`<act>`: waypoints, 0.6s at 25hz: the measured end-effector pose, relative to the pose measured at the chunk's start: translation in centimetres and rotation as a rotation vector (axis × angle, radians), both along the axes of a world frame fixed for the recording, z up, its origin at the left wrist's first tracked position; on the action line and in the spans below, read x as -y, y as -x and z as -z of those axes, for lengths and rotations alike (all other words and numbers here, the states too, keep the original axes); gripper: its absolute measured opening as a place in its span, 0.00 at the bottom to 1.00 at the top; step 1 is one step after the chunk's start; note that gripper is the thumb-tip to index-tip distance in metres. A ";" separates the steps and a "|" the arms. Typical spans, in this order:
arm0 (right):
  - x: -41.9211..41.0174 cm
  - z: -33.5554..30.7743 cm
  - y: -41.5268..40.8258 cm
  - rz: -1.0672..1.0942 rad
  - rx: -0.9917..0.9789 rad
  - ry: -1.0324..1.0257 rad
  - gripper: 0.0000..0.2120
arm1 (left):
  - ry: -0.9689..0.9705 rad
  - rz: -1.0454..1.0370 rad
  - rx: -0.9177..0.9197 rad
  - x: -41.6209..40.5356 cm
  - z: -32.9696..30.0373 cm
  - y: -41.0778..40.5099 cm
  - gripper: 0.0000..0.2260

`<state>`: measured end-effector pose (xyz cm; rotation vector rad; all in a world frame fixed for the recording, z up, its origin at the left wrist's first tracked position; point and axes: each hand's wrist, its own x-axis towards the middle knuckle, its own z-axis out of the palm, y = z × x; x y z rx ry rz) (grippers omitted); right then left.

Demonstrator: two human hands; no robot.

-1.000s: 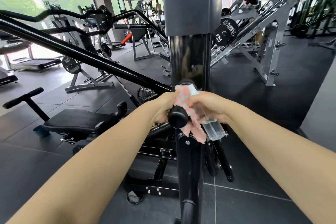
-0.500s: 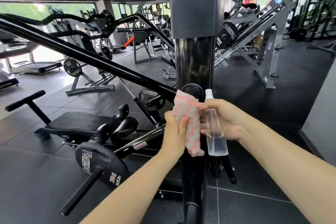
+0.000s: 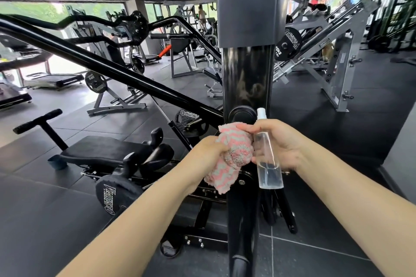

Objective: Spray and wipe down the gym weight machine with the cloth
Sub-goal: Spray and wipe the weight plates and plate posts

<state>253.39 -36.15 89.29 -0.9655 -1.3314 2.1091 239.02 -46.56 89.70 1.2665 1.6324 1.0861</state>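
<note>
**Both hands on cloth, bottle in right, at machine post**

Left hand (image 3: 208,152) grips the bunched pink-and-white cloth (image 3: 231,153) from the left. Right hand (image 3: 279,141) curls round a clear spray bottle (image 3: 269,159), held upright, nozzle up; its fingertips also touch the cloth's top edge. Cloth and bottle sit side by side, touching, in front of the black upright post (image 3: 246,78) of the weight machine, just below its round knob (image 3: 242,114). Black padded bench (image 3: 101,153) lower left.

Fluffy cloth (image 3: 234,153) striped in pink-and-white zigzags; clear plastic spray bottle (image 3: 269,159) with white cap; glossy black steel machine column (image 3: 246,78).
</note>
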 end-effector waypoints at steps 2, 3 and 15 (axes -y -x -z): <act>-0.3 -0.2 0.0 -0.005 0.036 -0.003 0.15 | 0.004 -0.008 -0.212 -1.9 -1.7 -0.7 0.13; -0.4 -0.3 0.0 -0.008 0.053 -0.009 0.10 | 0.009 0.006 -0.328 -2.9 -2.6 -1.1 0.16; -1.6 2.0 1.0 0.138 0.115 -0.156 0.10 | 0.065 0.002 -0.467 -8.2 -1.4 -1.8 0.16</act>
